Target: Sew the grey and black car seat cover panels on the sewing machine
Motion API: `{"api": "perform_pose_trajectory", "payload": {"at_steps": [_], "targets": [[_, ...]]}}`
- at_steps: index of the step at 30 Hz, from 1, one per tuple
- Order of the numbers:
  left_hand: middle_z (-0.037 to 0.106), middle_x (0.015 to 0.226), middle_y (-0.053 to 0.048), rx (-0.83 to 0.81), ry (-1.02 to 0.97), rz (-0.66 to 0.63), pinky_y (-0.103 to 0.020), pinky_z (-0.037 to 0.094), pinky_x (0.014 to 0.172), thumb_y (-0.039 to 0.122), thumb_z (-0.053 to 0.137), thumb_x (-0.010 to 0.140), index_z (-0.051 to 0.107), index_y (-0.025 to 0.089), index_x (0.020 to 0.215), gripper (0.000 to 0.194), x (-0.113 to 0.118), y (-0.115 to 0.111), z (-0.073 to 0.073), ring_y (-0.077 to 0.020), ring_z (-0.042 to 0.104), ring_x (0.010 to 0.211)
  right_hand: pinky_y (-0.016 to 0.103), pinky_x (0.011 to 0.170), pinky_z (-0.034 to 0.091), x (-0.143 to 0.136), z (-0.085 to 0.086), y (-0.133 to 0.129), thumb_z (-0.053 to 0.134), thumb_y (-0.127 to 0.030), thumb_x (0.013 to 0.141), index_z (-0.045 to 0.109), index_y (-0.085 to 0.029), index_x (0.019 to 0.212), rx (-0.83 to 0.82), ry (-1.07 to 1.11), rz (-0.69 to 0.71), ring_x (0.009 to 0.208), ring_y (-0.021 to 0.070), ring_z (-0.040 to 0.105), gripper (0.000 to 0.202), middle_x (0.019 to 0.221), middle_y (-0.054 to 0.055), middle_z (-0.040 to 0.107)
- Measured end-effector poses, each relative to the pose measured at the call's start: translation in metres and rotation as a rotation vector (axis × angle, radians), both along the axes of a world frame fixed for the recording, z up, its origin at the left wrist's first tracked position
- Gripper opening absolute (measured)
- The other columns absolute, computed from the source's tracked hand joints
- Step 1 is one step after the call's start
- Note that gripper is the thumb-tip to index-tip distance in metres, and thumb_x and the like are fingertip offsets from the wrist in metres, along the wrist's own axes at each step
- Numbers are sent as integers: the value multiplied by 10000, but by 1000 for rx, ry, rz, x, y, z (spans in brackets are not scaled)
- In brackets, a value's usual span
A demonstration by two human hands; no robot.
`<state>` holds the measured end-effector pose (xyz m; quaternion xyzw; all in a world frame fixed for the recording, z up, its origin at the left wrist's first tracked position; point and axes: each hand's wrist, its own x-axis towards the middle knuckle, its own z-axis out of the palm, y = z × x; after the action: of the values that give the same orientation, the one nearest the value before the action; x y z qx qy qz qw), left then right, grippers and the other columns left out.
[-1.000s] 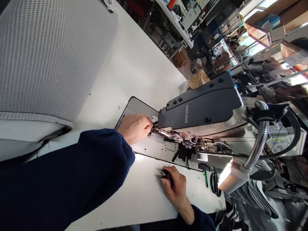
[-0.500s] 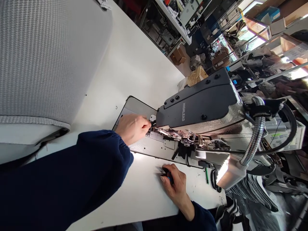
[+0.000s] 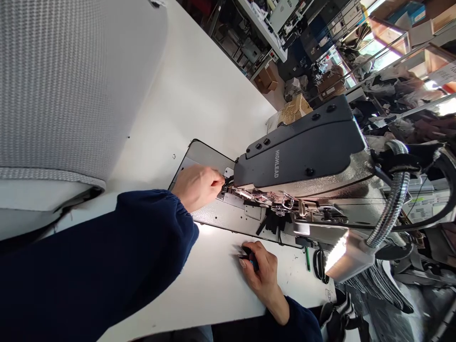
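Note:
My left hand (image 3: pixel 199 187) is at the needle end of a dark grey sewing machine (image 3: pixel 299 152), its fingers pinched together beside the presser foot area. What they hold, if anything, is too small to tell. Beneath this hand lies the machine's grey metal bed (image 3: pixel 210 216). Nearer my body, my right hand (image 3: pixel 261 268) rests over the white table (image 3: pixel 213 289), its fingers wrapped round small black thread snips (image 3: pixel 245 255) with a bit of blue. The blades point left, away from the machine bed's edge.
A grey textured fabric panel (image 3: pixel 64 85) covers the left side. A lit lamp (image 3: pixel 351 256) on a flexible metal neck hangs at the right. A green pen-like item (image 3: pixel 307 259) and black loops (image 3: pixel 320 266) lie near the bed. Dark curved pieces (image 3: pixel 383 285) are stacked at the lower right.
The view has shifted slightly, so the machine and lamp sit a little further right. Both hands keep nearly the same positions, with the left still pinched by the needle area and the right still round the snips.

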<state>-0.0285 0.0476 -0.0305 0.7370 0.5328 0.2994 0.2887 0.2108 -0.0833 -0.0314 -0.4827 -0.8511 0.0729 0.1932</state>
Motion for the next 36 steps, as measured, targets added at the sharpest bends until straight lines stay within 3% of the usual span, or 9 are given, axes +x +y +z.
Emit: {"api": "perform_pose_trajectory", "payload": {"at_steps": [7,13,29,36], "targets": [[443,576,-4,-14,25,2,-279,195,530,124,426,712,502,161,501,227,1,2,0,-104,269,507,206,491,417,-1,2,0,405,-358,980,526,-184,1011,-2,-4,1,542,104,512,214,710,7,563],[510,620,-13,-41,51,22,-278,196,537,123,418,711,574,168,563,220,3,2,1,-111,350,537,207,485,418,-1,1,0,399,-370,983,525,-183,1018,-1,-4,0,533,103,512,229,706,4,560],[538,638,-11,-58,141,46,-281,178,521,149,462,762,506,164,539,228,6,0,4,-106,345,513,210,481,421,1,-1,-1,415,-349,970,537,-184,1005,0,-18,-11,530,103,518,208,699,1,559],[578,660,-6,-50,166,42,-287,186,513,160,460,789,569,173,556,257,9,-1,5,-111,409,520,212,481,413,0,0,-1,398,-339,971,540,-180,1007,1,-29,-8,528,105,512,216,693,2,555]]}}
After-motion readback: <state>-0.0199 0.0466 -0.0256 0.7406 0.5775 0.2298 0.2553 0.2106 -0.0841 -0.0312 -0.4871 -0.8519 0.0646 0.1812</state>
